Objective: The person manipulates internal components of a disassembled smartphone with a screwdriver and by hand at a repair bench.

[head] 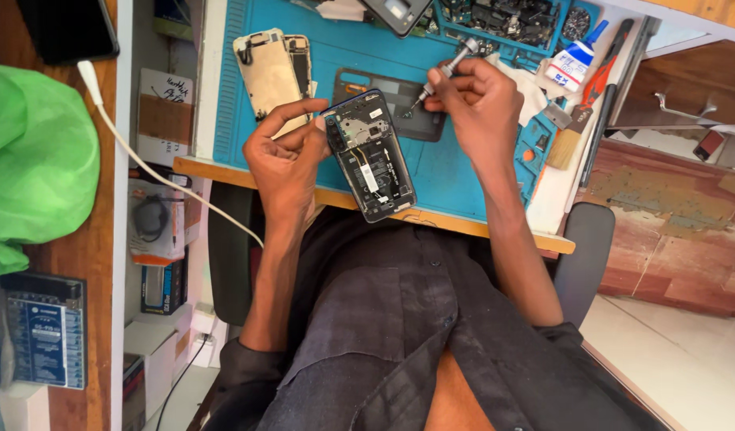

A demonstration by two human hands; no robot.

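The left hand (284, 152) was raised before the chest, wrist bent, thumb and curled fingers closed in a grip at its right side. The right hand (479, 100) reached further forward, forearm stretched out, fingertips pinched together and pointing down-left; its palm seemed turned downward, though the angle hid it.

The scene is lit evenly by soft, bright light, and no hard shadows are seen. Only faint shadows are cast under the left hand (284, 156) and under the right hand (479, 108) on the blue mat (447, 172). A weak glare is noticed on the opened phone (370, 156) held between the hands. The area around the hands is sharp. Far left of the left hand, the green bag (36, 160) is slightly soft, and straight lines are bent near the edges.
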